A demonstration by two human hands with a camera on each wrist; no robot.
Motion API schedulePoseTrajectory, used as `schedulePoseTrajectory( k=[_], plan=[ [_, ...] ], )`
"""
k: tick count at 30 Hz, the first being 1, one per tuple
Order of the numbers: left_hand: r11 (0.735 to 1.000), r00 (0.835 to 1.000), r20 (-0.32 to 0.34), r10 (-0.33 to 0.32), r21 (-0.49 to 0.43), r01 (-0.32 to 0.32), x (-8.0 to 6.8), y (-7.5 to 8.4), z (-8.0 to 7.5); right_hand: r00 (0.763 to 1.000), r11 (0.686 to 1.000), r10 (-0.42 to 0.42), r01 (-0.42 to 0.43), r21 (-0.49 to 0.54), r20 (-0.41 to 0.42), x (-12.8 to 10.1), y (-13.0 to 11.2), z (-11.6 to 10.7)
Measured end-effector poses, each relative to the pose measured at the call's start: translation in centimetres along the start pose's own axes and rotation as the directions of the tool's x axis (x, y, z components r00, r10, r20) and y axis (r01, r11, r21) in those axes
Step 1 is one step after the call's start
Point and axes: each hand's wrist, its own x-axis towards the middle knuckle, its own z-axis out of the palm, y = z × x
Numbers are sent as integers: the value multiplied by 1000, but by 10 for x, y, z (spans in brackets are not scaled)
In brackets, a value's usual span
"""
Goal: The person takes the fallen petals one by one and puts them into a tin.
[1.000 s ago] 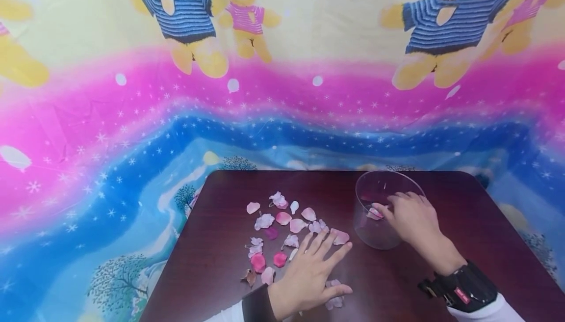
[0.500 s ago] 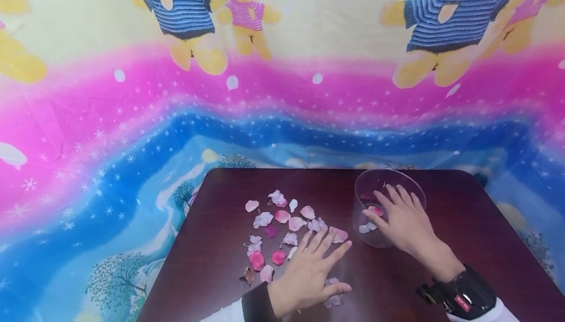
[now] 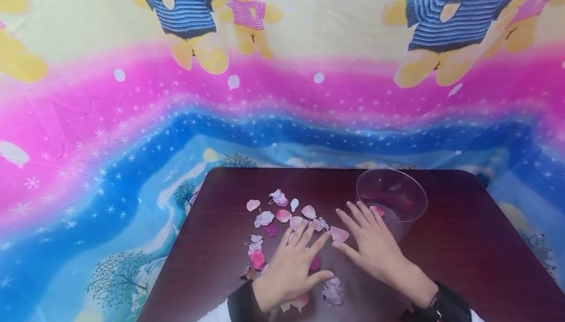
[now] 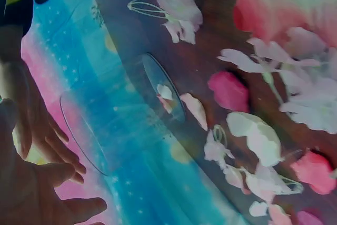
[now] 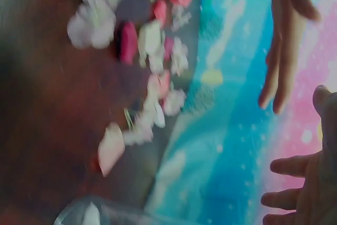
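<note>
With fingers spread, my left hand [image 3: 289,268] hovers over the near part of a scatter of petals and blossoms, partly hiding them. To its right, my right hand [image 3: 377,246] has straight fingers and holds nothing; it overlaps the near left side of a clear round container [image 3: 417,210]. Inside lie a red-pink petal [image 3: 377,210] and, in the left wrist view, a pale petal [image 4: 164,92]. Between the hands is a pink petal [image 3: 339,234]. A lilac blossom [image 3: 332,291] lies near my left thumb. The right wrist view also shows both the left hand [image 5: 288,35] and the right hand [image 5: 310,183].
Several petals, such as a hot-pink one [image 3: 258,260], and pale blossoms [image 3: 264,219] cover the left half of the dark wooden table [image 3: 463,243]. A brown dried piece [image 3: 248,273] lies near its left edge. Behind hangs a cloth [image 3: 282,91] printed with bears.
My right hand opened inside the container, let go of a pale pink blossom or petal, then came out leftward and toward me. My left hand shifted slightly left, its fingers still spread.
</note>
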Motion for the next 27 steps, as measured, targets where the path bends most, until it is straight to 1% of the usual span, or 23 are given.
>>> schedulePoseTrajectory(
  k=[2,5,11,17,20,22,27],
  plan=[
    [1000,1000,21,-16,-8,16,-3,-3,1,1000,1000,-14,15,20,-7,-3,-6,6],
    [999,999,37,-35,-15,35,-10,-8,4,1000,999,-19,19,37,-3,-7,-12,13],
    [996,994,69,-90,-14,91,-24,-22,6,999,998,-6,3,68,39,-15,-18,22],
    [990,988,69,-134,-39,137,-26,-30,4,999,998,0,-2,65,38,-16,-18,26],
    [990,988,79,-132,-44,136,-25,-30,5,999,997,8,-11,73,42,-16,-18,28],
    [991,990,81,-119,-49,123,-25,-29,8,999,996,16,-20,82,42,-16,-17,32],
    [992,991,92,-95,-71,101,-20,-29,15,999,996,23,-27,90,48,-17,-16,48]
  ],
)
